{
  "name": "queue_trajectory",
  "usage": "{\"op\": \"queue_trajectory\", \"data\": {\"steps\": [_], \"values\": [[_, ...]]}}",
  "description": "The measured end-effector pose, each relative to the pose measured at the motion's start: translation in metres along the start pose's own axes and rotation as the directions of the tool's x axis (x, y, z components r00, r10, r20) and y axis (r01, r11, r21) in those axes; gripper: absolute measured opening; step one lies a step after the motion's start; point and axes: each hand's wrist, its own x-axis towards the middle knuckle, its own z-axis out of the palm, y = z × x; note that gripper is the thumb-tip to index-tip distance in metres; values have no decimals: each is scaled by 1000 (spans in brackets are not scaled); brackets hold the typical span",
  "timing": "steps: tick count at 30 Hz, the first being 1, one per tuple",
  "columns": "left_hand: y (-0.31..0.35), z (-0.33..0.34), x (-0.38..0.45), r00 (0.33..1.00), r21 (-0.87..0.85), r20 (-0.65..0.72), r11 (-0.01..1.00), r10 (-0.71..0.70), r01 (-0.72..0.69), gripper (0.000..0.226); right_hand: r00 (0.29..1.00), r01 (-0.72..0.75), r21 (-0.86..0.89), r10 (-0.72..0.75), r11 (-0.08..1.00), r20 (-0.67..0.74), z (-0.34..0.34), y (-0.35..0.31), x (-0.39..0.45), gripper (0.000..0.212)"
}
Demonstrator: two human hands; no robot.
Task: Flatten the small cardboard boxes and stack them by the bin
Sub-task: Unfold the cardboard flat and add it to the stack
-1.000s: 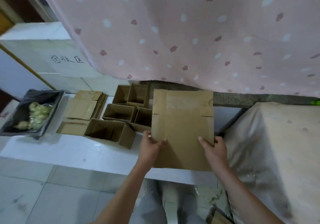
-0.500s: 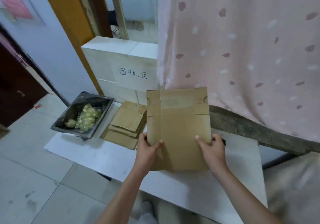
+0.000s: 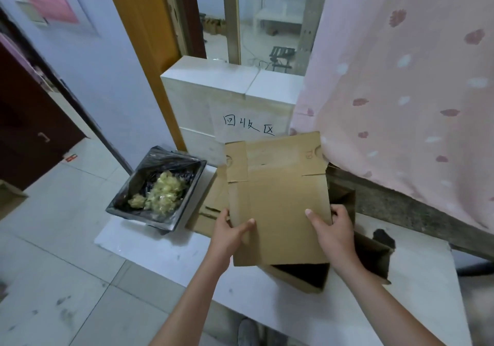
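Note:
I hold a flattened brown cardboard box (image 3: 278, 198) in front of me, above the white low platform (image 3: 165, 254). My left hand (image 3: 230, 230) grips its lower left edge, thumb on the front. My right hand (image 3: 334, 230) grips its lower right edge. Behind its left side lies a stack of flattened boxes (image 3: 211, 206), right next to the black-lined bin (image 3: 157, 185). Open, unflattened boxes (image 3: 371, 254) stand under and to the right of the held box, partly hidden by it.
The bin holds yellowish scraps. A white block with handwritten characters (image 3: 227, 110) stands behind the stack. A pink spotted curtain (image 3: 406, 91) hangs at the right. Grey floor tiles (image 3: 53, 265) spread to the left, and a doorway opens behind.
My view has swung left and closer to the bin. The flattened box in both hands has travelled left, now hanging over the stack beside the bin.

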Motion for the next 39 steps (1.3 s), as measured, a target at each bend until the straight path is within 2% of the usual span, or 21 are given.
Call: {"op": "queue_trajectory", "data": {"steps": [7, 12, 17, 21, 25, 27, 29, 30, 32, 36, 39], "values": [[22, -30, 19, 999, -33, 15, 999, -42, 43, 58, 995, 72, 17, -73, 997, 72, 34, -26, 24, 33], [31, -66, 38, 985, -70, 108, 988, -131, 139, 61, 980, 11, 35, -18, 999, 199, 69, -42, 40, 33], [41, -101, 70, 975, -113, 166, 979, -148, 168, 69, 978, 1, 12, -4, 1000, 207, 108, -55, 44, 31], [49, -129, 104, 960, -185, 222, 959, -173, 216, 53, 988, -16, 20, 13, 1000, 152, 142, -70, 43, 16], [58, -157, 133, 940, -244, 288, 936, -181, 255, 48, 987, -152, 68, 155, 986, -35, 164, -84, 22, 10], [63, -169, 143, 925, -288, 311, 906, -218, 310, 44, 937, -319, 302, 346, 898, -39, 174, -82, 2, 10], [64, -176, 148, 905, -285, 328, 884, -272, 370, 43, 873, -457, 535, 473, 711, 118, 184, -79, -23, 29], [65, -176, 147, 894, -269, 331, 878, -303, 397, 43, 851, -503, 580, 483, 641, 205, 191, -77, -35, 37], [64, -172, 143, 865, -218, 343, 865, -366, 452, 43, 842, -525, 607, 468, 597, 268, 207, -75, -57, 39], [58, -161, 133, 771, -69, 420, 831, -478, 553, 27, 864, -441, 610, 496, 658, 90, 223, -81, -72, 35], [47, -162, 137, 703, 55, 460, 807, -543, 587, 15, 867, -402, 491, 494, 773, -68, 212, -97, -71, 19]]}}
